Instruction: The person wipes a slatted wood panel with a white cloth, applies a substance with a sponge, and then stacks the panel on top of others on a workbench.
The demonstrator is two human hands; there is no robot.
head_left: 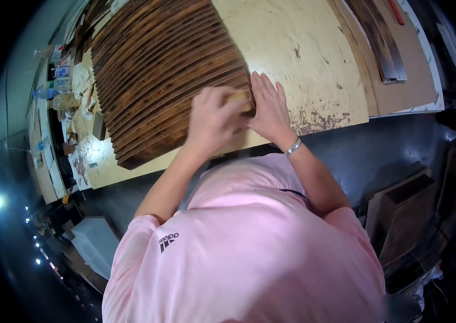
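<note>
Head view, left hand (213, 121) curled on one tan block (240, 98), right hand (269, 105) spread flat on slats (163, 70).

Setting as I read it: a woodworking workshop. Large stained pale plywood desk (303, 59) carries a row of dark-stained brown wooden slats (163, 70); more boards (381, 40) lie right, open wooden boxes (408, 212) on the floor, cluttered side bench (58, 102) left.

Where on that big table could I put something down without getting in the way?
The bare pale tabletop right of the dark slats, beyond the right hand. The left edge is cluttered with bottles; both hands crowd the slats' near end.
</note>
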